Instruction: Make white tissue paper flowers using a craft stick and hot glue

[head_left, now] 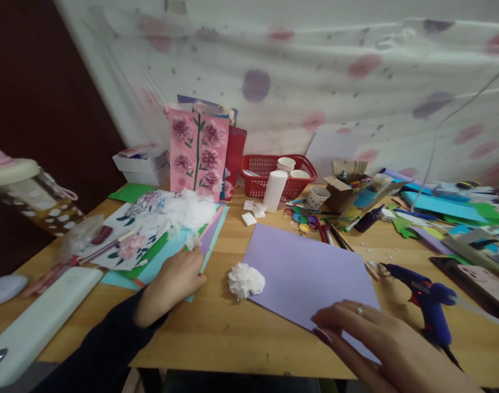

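My left hand (pixel 173 281) is curled over the edge of a stack of coloured paper (pixel 153 259). Its fingertips meet a strand hanging from a heap of white tissue paper (pixel 187 210) and appear closed on it, though they are partly hidden. On the right, my right hand (pixel 367 333), with a ring on one finger, is over the near edge of a purple sheet (pixel 306 267). Its fingers are bent, with thumb and forefinger apart and nothing visible between them. A ruffled white paper flower (pixel 246 281) rests at the sheet's left corner, partly on the wood.
A blue glue gun (pixel 427 300) stands right of the sheet, near a phone (pixel 478 284). Behind are a red basket (pixel 255 185), a white roll (pixel 275 191), paint pots (pixel 302 218) and a paper cup (pixel 318 197). A pink flower picture (pixel 198 153) stands upright. A white device (pixel 44 322) lies front left.
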Available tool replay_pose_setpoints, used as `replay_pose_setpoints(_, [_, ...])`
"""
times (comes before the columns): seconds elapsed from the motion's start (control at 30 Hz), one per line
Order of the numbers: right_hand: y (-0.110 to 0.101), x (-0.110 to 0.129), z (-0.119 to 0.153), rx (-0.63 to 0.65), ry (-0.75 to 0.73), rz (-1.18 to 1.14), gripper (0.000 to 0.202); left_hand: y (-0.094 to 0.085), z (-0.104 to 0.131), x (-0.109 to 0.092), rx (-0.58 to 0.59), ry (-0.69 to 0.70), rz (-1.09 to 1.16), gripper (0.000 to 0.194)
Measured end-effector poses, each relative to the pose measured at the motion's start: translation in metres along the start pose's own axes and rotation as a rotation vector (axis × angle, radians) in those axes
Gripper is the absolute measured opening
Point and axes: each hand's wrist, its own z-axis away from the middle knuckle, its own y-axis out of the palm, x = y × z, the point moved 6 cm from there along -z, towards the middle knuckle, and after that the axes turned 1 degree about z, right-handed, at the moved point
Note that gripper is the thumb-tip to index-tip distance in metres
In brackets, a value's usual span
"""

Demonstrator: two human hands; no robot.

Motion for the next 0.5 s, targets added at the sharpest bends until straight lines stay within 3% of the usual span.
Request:
replay_pose_setpoints(0.17, [0.011, 0.025, -0.047, 0.032, -0.075, 0.051, 0.027, 0.010, 0.005, 0.003, 0.063, -0.013, -0.071, 0.043])
replay_pose_setpoints(0.27, [0.021, 0.031, -0.069, 0.079, -0.115, 0.082, 0.025, 0.009, 0.007, 0.006, 0.045, -0.012, -0.066, 0.037])
replay_pose_setpoints(0.37, [0.030, 0.036, -0.090, 0.095, -0.153, 0.139, 0.031, 0.000, 0.013, 0.012, -0.010, -0.032, 0.030, 0.032])
replay_pose_setpoints(0.5, [0.051, 0.043, -0.119, 0.098, -0.257, 0.240, 0.070, -0.027, 0.027, 0.006, -0.084, 0.018, 0.284, 0.018])
